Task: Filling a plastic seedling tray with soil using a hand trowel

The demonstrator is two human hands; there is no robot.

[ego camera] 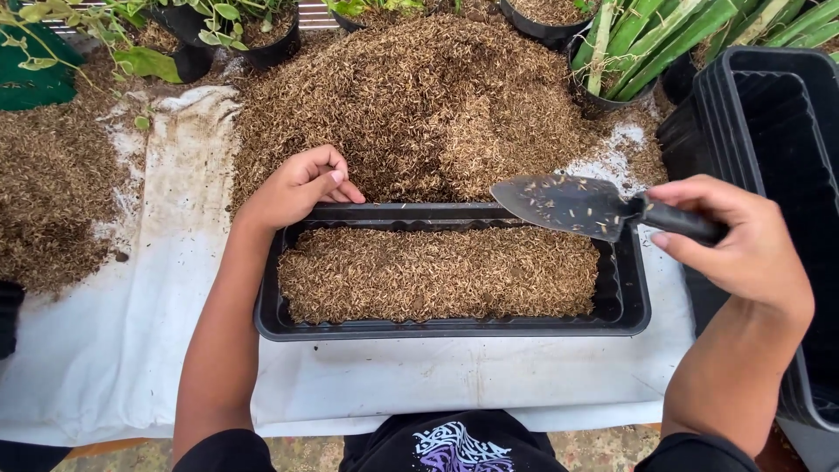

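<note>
A person's right hand (743,249) wraps its grip around the black handle of a small trowel (577,206), the husk-dusted blade held flat over the far right end of a black rectangular planter tray (629,301). The left hand (297,185) rests with curled fingers on the tray's rim at 11 o'clock — clasping nothing. The tray, part-filled with brown husks, sits at the centre of a white sheet (157,350). At 12 o'clock rises a husk pile (419,96); at 3 o'clock — stacked black trays (778,131); potted plants (236,26) line the top.
</note>
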